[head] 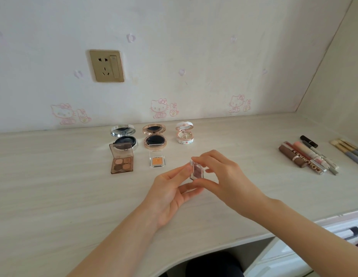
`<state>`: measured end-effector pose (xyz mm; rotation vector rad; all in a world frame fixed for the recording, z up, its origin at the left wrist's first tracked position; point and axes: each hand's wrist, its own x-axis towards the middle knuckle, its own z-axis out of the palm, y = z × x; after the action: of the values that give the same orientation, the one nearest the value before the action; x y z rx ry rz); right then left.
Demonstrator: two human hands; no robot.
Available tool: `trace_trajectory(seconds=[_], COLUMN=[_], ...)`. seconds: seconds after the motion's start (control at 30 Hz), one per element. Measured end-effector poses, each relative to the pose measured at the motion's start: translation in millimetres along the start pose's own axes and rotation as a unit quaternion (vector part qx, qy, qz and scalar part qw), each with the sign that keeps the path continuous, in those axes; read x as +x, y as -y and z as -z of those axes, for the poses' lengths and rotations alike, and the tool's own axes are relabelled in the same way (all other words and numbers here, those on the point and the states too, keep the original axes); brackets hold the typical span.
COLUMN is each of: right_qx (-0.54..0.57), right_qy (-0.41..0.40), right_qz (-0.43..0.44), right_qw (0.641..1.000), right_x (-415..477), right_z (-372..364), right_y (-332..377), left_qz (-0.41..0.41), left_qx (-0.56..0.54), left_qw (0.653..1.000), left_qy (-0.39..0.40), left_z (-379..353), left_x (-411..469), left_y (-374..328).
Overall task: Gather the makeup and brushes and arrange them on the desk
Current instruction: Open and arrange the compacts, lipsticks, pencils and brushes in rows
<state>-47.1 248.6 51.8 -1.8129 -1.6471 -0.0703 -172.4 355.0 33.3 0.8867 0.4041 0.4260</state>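
Now, head view only. Both hands together, clamped on one small mauve eyeshadow case [197, 170], lifted just above the desk [54, 176]: left hand [168, 189] pinching its near-left edge from below, right hand [221, 172] curled over its right side and far end. Long axis of the case pointing away from the body, far end tipped a little leftward; clear lid seemingly cracked open at the far end, though hard to tell. Equally near to both hands, so no reach needed. Just beyond the left fingertips and slightly left: orange single shadow [157, 161], lid upright, one pan inside. Farther left: brown quad palette [122, 162], lid raised, four tan and brown pans. Beyond those, by the wall, three round compacts, all open: silver compact [124, 139] and rose-gold compact [155, 137], each with a dark puff inside, and white compact [184, 135] straight ahead of the hands, contents unclear. Likely next: setting the case down straight ahead, right of the orange single and nearer than the white compact, filling out the near row; a guess only. Well off to the right of the right hand: lipsticks and pencils [308, 156] lying side by side, brushes [348, 150] beyond them.
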Motion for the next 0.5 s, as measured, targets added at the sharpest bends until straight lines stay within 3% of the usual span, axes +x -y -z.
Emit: trace_trajectory(seconds=[0.3, 0.5], right_qx=[0.056, 0.017], right_qy=[0.004, -0.018], right_qz=[0.003, -0.022], right_qw=[0.998, 0.999], right_x=[-1.3, -0.1], right_z=[7.2, 11.6], right_y=[-1.1, -8.3], left_qz=[-0.003, -0.032], left_qx=[0.011, 0.05], left_qw=[1.0, 0.998], left_qy=[-0.01, -0.036], left_z=[-2.0, -2.0], left_x=[-0.5, 0.4], left_y=[0.4, 3.4])
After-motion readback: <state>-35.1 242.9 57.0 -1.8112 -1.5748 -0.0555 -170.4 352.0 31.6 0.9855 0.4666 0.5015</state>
